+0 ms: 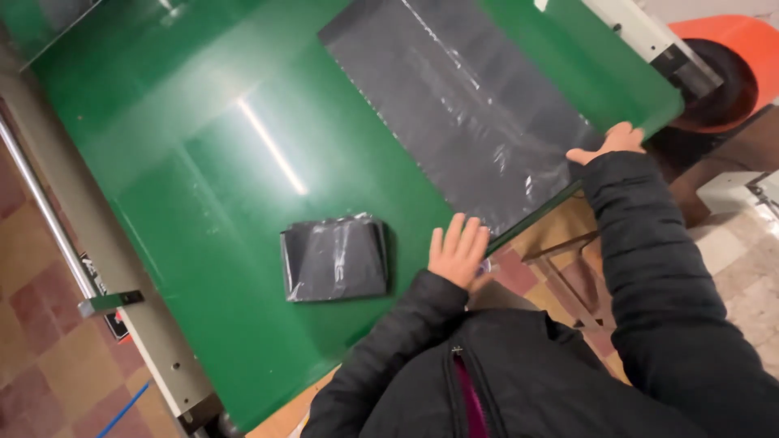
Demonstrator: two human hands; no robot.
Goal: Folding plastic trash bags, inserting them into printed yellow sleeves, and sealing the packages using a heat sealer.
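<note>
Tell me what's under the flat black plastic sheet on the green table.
The black plastic sheet lies flat on the green table, the left hand at its near corner. Whatever the sheet covers is hidden.

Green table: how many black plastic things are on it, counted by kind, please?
Flat black plastic sheet, spread out under the left hand and right hand: 1
Folded black plastic pile, apart from both hands on the green table: 1
Total: 2
</note>
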